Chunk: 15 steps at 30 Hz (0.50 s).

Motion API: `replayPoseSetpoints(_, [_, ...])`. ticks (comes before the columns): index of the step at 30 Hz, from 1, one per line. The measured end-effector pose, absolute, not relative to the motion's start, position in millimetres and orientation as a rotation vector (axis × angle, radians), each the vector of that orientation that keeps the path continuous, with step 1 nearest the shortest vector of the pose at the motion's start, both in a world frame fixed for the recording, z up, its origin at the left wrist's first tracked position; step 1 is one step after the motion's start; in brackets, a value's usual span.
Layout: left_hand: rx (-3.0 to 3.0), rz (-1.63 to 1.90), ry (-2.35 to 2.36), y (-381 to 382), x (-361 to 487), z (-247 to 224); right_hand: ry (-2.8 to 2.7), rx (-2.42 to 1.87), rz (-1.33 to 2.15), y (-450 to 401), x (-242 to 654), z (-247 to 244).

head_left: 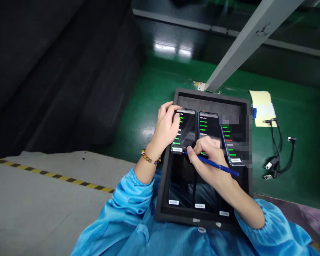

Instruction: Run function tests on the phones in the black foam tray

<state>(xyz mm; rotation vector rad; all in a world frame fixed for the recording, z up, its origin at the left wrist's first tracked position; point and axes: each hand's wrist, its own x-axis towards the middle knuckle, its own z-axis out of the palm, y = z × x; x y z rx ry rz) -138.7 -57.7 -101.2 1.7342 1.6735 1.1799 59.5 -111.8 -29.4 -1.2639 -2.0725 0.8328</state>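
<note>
My left hand (167, 125) is at the left lit smartphone (187, 129), its fingers curled around the upper left edge and the thumb against the screen. My right hand (209, 156) grips a blue pen (218, 165), its tip by a white label (177, 150) at that phone's bottom end. Beside it lie a middle lit smartphone (208, 123), partly covered by my right hand, and a right lit smartphone (230, 145), partly blurred out. Green, white and some red text shows on the screens. A black foam tray (164, 188) holds the phones, including several dark labelled smartphones (181, 185) nearer me.
Right of the tray, black cables (278, 153) and yellow and white paper (264, 108) lie on a green surface (304, 177). A grey metal post (245, 46) rises behind the tray. Black fabric (56, 78) hangs at left, above a floor with striped tape (56, 176).
</note>
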Motion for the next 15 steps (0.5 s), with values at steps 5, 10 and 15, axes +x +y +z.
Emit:
replayPoseSetpoints(5, [1.747,1.195,1.688,-56.9,-137.6,-105.5,-2.094,-1.241,0.81,-110.3,57.1,-32.3])
replayPoseSetpoints(10, [1.741,1.201,1.674,-56.3,-137.3,-108.4,-2.098,-1.266,0.773,-111.4,57.8,-35.7])
replayPoseSetpoints(15, [1.744,1.191,1.692,-56.6,-137.0,-108.2,-2.1,-1.291,0.767,-112.1,58.2,-37.3])
